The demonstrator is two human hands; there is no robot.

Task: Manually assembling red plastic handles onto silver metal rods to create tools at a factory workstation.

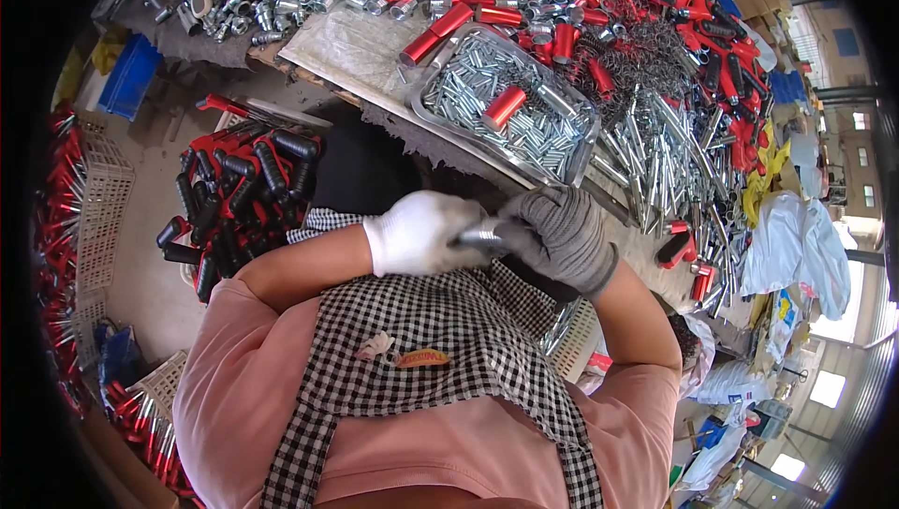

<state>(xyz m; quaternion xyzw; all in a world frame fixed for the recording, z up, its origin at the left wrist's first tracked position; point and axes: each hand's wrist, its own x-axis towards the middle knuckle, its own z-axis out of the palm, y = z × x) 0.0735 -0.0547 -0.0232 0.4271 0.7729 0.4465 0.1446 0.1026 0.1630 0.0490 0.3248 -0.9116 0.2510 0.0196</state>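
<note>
Here, metal cylinder (481, 235), silvery; between gloved fingers (524, 231)

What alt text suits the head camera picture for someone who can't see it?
A white-gloved left hand and grey-gloved right hand hold a silvery metal part before a gingham apron. Beyond sits a clear tray of small metal pins; at left, red-and-black handles are heaped.

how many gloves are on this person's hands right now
2: a white glove on the left hand and a grey striped glove on the right hand. Any others lying among the surrounding clutter may be hidden.
</note>
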